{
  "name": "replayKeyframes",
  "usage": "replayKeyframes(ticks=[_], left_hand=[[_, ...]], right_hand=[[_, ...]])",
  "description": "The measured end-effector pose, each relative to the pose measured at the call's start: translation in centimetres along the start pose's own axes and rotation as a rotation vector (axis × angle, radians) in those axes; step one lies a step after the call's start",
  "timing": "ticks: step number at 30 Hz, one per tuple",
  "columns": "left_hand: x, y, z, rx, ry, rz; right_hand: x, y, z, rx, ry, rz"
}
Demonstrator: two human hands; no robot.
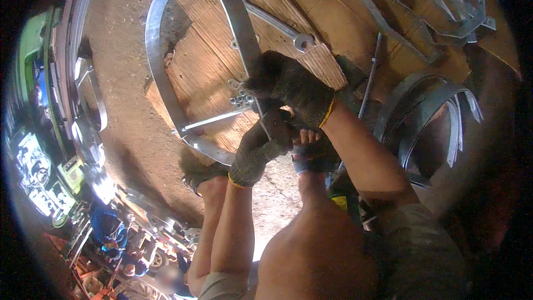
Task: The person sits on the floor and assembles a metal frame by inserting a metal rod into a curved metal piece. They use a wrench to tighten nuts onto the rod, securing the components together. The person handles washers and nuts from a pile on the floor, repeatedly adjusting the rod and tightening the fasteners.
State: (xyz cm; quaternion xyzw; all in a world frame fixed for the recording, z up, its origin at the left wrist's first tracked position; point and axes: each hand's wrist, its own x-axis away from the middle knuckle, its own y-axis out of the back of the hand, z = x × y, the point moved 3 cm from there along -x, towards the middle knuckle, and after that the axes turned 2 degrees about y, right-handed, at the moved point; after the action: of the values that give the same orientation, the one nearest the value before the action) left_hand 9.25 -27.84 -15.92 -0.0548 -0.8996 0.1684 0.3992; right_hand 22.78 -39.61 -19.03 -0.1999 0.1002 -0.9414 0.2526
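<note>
A large hoop of flat metal band (154, 50) stands on edge in front of me, rounded at its far end. A long bolt (216, 118) crosses its near part from side to side. My left hand (256, 153), in a dark glove with a yellow cuff, is closed around the hoop's near right side. In a matching glove, my right hand (297, 86) closes on the same side just above, by the bolt's right end. Its fingertips are partly hidden. Several small nuts (241, 100) lie on the cardboard sheet (208, 28) beside the hands, with washers (234, 83) near them.
A wrench (277, 22) lies at the hoop's far right. Curved metal bands (427, 108) rest at right, bent flat bars (383, 19) farther back. A thin rod (371, 75) lies right of my right hand. My feet flank the work. Clutter and people appear lower left.
</note>
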Motion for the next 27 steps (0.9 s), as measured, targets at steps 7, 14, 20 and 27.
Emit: replayKeyframes(ticks=[7,14,20,27], left_hand=[[0.4,0.7,-0.3,0.052,0.002,0.014],[-0.4,0.1,0.0,-0.022,0.020,0.045],[-0.8,-0.7,0.3,-0.100,-0.034,-0.014],[-0.7,0.6,1.0,-0.114,0.113,0.022]], right_hand=[[0.5,-0.4,0.5,-0.217,-0.100,-0.020],[0.7,0.7,-0.4,-0.212,-0.153,-0.033],[0.7,1.1,-1.4,-0.201,-0.146,-0.033],[0.8,1.1,-1.1,-0.147,-0.118,-0.021]])
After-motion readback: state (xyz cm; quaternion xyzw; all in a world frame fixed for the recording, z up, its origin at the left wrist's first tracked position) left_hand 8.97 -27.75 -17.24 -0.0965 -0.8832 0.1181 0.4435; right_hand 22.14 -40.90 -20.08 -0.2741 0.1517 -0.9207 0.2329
